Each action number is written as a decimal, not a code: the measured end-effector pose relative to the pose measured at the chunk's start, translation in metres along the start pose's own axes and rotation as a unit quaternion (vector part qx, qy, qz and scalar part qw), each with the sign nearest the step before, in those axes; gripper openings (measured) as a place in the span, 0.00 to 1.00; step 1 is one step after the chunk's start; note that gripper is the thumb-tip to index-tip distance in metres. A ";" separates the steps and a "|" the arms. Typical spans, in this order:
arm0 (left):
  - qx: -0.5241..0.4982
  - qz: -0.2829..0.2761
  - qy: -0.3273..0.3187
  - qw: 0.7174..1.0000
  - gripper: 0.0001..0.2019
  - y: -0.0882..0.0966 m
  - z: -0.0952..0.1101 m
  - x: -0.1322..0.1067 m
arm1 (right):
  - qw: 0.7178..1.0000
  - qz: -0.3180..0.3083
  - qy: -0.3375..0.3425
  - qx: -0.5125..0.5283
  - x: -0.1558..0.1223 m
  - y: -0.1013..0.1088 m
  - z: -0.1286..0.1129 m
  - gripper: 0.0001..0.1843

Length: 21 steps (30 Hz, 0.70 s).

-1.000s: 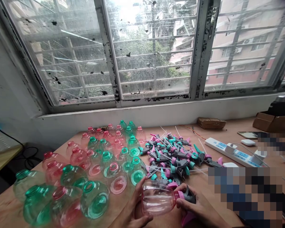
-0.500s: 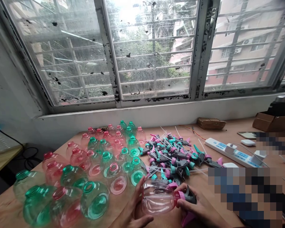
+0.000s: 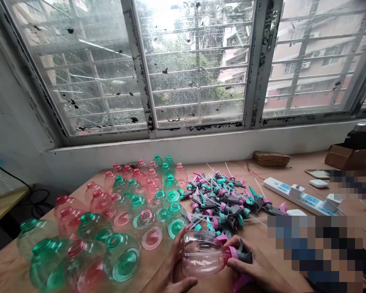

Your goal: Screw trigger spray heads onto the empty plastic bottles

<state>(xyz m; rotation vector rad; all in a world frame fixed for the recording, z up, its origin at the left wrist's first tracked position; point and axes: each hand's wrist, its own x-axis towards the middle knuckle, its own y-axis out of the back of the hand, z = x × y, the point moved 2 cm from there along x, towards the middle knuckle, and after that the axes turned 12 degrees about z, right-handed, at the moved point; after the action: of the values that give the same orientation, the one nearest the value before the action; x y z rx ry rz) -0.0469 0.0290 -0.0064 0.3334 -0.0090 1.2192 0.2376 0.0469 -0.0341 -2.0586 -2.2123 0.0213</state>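
A clear pink spray bottle (image 3: 203, 254) lies on its side between my hands, its neck toward the right. My left hand (image 3: 173, 264) cups the bottle's base end, thumb below and fingers along the far side. On the neck sits a trigger sprayer (image 3: 243, 253) with a pink collar and dark grey head. The fingers of my right hand (image 3: 250, 260) are closed around that collar and head. The sprayer's pink trigger (image 3: 240, 280) shows under the right hand. Just beyond the bottle is a heap of loose trigger sprayers (image 3: 222, 199), grey with pink or teal parts.
Many open-necked pink and green bottles, such as a green bottle (image 3: 121, 258), stand on the wooden table (image 3: 158, 276) at left. A white power strip (image 3: 301, 196), a brown package (image 3: 271, 158) and a cardboard box (image 3: 350, 156) are at right. A blurred-out patch covers the right side.
The bottle and both hands stay in nearly the same place. The fingers of my right hand have shifted slightly on the pink collar.
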 end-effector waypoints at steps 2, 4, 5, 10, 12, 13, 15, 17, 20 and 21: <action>0.007 0.004 0.000 1.000 0.47 0.002 -0.004 -0.002 | 1.000 0.001 0.002 -0.004 0.001 0.000 0.001 0.23; -0.011 0.000 0.012 1.000 0.51 0.001 -0.005 -0.002 | 1.000 0.002 0.006 -0.009 0.002 0.001 0.001 0.22; -0.027 -0.002 0.019 0.999 0.53 0.000 -0.005 -0.002 | 1.000 0.002 0.007 -0.010 0.002 0.001 0.002 0.22; -0.114 -0.019 0.040 0.993 0.51 -0.006 0.004 0.003 | 1.000 -0.001 0.000 -0.009 0.003 0.001 0.003 0.24; -0.093 -0.015 0.045 0.995 0.50 -0.006 0.005 0.004 | 1.000 -0.001 -0.010 -0.003 0.002 0.000 0.003 0.24; -0.071 -0.009 0.044 0.996 0.49 -0.006 0.005 0.003 | 1.000 -0.001 -0.017 0.000 0.002 -0.001 0.003 0.25; -0.037 -0.001 0.040 0.998 0.48 -0.004 0.004 0.002 | 1.000 -0.003 -0.029 0.006 0.002 -0.002 0.003 0.26; -0.027 -0.006 0.027 0.999 0.46 -0.003 0.002 0.000 | 0.999 -0.003 -0.031 0.011 0.002 -0.003 0.002 0.26; -0.036 -0.007 0.029 0.999 0.50 -0.002 -0.001 -0.002 | 1.000 0.001 -0.021 0.012 0.001 -0.001 0.002 0.25; -0.041 -0.006 0.036 0.998 0.52 -0.002 -0.002 -0.002 | 1.000 0.003 -0.015 0.011 0.001 -0.001 0.002 0.24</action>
<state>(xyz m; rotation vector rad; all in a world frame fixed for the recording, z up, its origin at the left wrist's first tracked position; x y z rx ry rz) -0.0456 0.0273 -0.0087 0.2178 0.0057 1.2142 0.2365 0.0483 -0.0357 -2.0677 -2.2123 0.0787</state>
